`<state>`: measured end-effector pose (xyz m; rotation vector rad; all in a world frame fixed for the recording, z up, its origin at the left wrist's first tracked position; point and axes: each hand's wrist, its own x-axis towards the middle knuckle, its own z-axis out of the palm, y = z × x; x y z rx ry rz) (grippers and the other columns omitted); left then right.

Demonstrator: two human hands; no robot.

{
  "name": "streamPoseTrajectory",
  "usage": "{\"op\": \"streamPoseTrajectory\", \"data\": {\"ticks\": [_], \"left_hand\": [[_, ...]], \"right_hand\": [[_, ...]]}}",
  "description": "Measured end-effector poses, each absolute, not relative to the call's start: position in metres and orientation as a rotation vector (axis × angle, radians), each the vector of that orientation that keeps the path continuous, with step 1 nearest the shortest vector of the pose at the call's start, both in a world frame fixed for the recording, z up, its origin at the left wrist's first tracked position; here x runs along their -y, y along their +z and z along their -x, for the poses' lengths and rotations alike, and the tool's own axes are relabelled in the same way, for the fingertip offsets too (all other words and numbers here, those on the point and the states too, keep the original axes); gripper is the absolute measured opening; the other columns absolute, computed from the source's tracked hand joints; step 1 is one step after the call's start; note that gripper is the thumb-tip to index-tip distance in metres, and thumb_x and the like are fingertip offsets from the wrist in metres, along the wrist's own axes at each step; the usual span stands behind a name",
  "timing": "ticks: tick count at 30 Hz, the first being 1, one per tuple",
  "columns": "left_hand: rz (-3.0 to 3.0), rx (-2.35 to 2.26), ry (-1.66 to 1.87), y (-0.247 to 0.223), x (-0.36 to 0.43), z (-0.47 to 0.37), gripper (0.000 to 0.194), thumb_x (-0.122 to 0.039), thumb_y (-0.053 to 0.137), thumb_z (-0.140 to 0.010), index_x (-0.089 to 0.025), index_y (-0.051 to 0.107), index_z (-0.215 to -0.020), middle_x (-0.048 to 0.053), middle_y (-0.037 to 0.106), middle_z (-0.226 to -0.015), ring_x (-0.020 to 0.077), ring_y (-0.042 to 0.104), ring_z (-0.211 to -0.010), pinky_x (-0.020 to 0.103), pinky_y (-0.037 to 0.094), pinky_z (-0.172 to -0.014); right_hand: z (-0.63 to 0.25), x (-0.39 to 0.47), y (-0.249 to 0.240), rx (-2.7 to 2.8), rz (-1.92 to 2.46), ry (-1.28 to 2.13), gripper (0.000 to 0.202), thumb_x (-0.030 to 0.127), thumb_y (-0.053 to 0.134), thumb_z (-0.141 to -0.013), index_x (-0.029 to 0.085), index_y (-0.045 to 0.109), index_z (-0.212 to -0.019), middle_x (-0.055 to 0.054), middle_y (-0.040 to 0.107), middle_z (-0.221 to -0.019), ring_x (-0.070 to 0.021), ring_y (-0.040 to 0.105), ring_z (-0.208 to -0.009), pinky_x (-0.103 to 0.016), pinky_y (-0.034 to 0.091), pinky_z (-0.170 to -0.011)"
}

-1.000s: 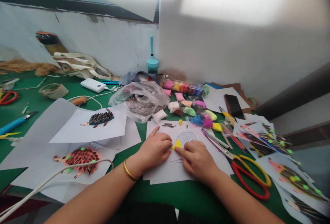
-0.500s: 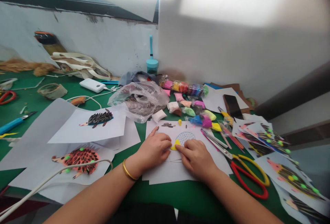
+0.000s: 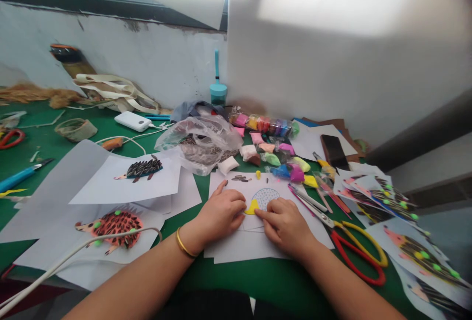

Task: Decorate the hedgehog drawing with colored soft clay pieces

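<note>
On a white sheet of paper point(image 3: 228, 248) lies a flattened piece of yellow clay point(image 3: 252, 207), at the lower left of a drawn round shape point(image 3: 266, 197) filled with small marks. My left hand point(image 3: 223, 213) rests on the paper left of the clay, one finger stretched outward and the others bent toward the clay's edge. My right hand point(image 3: 286, 222) has its index finger extended, its tip at the clay's right edge, while the other fingers curl loosely. Above the drawing are several sunflower seeds point(image 3: 241, 178) and a small yellow clay lump point(image 3: 258, 174).
Scissors point(image 3: 354, 246) lie right of the paper, near seed-covered hedgehog pictures point(image 3: 424, 256). Clay packets point(image 3: 273, 159) and a plastic bag of seeds point(image 3: 202, 145) stand behind. Left are more hedgehog pictures point(image 3: 114, 229), a white cable point(image 3: 73, 256) and a blue craft knife point(image 3: 18, 179).
My right index finger has drawn slightly back to the right from on top of the yellow clay to its edge. My left hand stays almost still.
</note>
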<state>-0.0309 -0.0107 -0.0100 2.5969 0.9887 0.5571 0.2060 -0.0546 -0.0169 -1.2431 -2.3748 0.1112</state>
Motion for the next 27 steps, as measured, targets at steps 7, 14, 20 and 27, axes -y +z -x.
{"op": "streamPoseTrajectory", "data": {"ticks": [7, 14, 20, 27], "left_hand": [[-2.595, -0.971, 0.538, -0.011, 0.01, 0.031, 0.017, -0.028, 0.066, -0.085, -0.023, 0.067, -0.101, 0.004, 0.067, -0.112, 0.0216, 0.061, -0.109, 0.057, 0.013, -0.12], [-2.627, -0.965, 0.548, -0.011, 0.008, 0.031, 0.014, -0.03, 0.064, -0.087, -0.022, 0.067, -0.098, 0.004, 0.066, -0.112, 0.022, 0.059, -0.111, 0.056, 0.016, -0.12], [-2.625, -1.026, 0.57, -0.012, 0.006, 0.031, 0.029, -0.043, 0.072, -0.081, -0.022, 0.065, -0.101, 0.007, 0.066, -0.117, 0.0271, 0.056, -0.119, 0.057, 0.019, -0.119], [-2.598, -0.998, 0.541, -0.017, 0.008, 0.033, 0.077, -0.048, 0.078, -0.074, -0.023, 0.045, -0.14, 0.012, 0.055, -0.141, 0.0295, 0.047, -0.135, 0.057, 0.012, -0.121]], "right_hand": [[-0.211, 0.053, -0.02, 2.325, 1.254, 0.117, 0.03, 0.019, 0.053, -0.09, 0.023, 0.071, -0.114, -0.006, 0.062, -0.091, -0.0201, 0.054, -0.086, -0.036, 0.038, -0.079], [-0.22, 0.044, -0.022, 2.229, 1.519, 0.023, 0.043, 0.02, 0.051, -0.09, 0.018, 0.058, -0.133, -0.009, 0.067, -0.119, -0.0258, 0.058, -0.111, -0.044, 0.04, -0.099], [-0.222, 0.046, -0.021, 2.231, 1.508, 0.023, 0.047, 0.02, 0.049, -0.091, 0.018, 0.053, -0.137, -0.007, 0.073, -0.103, -0.022, 0.065, -0.094, -0.039, 0.044, -0.09], [-0.226, 0.04, -0.024, 2.196, 1.546, -0.037, 0.042, 0.023, 0.051, -0.091, 0.017, 0.056, -0.132, -0.009, 0.071, -0.111, -0.025, 0.063, -0.103, -0.042, 0.043, -0.096]]}}
